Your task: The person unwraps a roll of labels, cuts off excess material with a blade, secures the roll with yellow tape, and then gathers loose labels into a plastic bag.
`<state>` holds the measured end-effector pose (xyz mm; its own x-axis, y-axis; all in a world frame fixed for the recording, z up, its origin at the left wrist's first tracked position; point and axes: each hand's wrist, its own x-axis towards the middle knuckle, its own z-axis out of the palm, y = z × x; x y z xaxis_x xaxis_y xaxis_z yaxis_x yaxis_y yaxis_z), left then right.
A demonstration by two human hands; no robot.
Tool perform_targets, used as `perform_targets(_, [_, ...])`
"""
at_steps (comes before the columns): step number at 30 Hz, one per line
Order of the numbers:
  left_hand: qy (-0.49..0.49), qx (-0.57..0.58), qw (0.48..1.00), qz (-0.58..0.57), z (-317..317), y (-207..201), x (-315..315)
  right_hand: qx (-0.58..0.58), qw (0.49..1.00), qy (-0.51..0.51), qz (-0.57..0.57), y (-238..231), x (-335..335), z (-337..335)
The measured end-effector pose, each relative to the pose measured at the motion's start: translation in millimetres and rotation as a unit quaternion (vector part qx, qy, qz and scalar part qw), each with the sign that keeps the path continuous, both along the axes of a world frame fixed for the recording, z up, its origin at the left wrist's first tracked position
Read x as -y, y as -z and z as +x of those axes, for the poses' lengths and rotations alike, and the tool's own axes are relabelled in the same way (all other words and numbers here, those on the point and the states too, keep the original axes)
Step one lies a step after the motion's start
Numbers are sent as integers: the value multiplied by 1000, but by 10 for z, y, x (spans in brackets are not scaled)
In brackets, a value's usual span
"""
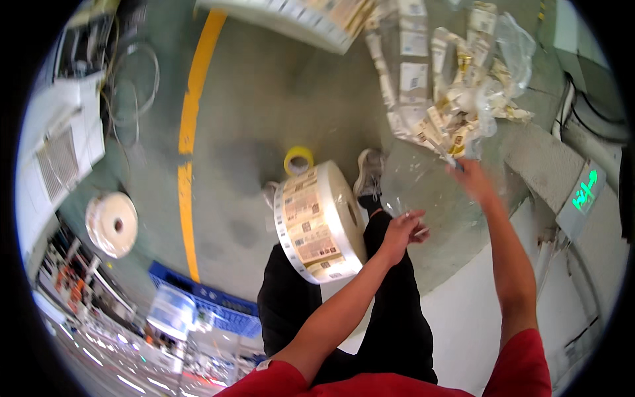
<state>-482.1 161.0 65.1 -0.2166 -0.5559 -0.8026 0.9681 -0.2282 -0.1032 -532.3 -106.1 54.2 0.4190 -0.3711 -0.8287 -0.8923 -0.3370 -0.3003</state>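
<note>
Reaching out to the right, in the head view, with the right hand (pixel 468 177), curled closed around a slim grey tool (pixel 455 163), too blurred to identify further, at the near edge of a heap of crumpled printed strips (pixel 456 109) on the floor (pixel 245 99). Holding the left hand (pixel 402 237) just right of a large roll of printed film (pixel 311 228), with fingers half curled and slightly apart; cannot tell of any grip on the small whitish bit near the fingertips. Seen between the black-trousered legs (pixel 400 298): that same roll, with printed curved side upward and core hole facing right. Just beyond it, a yellow tape roll (pixel 299 161); well off to the left, a white roll (pixel 111 225) and a blue crate (pixel 225 311).
</note>
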Motion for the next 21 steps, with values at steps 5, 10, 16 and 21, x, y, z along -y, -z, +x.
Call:
perform_targets(5, [264,90,959,-58,103,-482,158,40,900,367,232,-1005,-692,-555])
perform_targets(10, [379,116,913,-97,157,-737,559,148,844,441,268,-1180,-773,-558])
perform_targets(16, [419,128,895,-88,215,-1146,1651,213,745,602,194,-1151,-136,-643])
perform_targets(21, [330,125,936,-18,310,-1279,2301,244,698,669,73,-1260,585,-828])
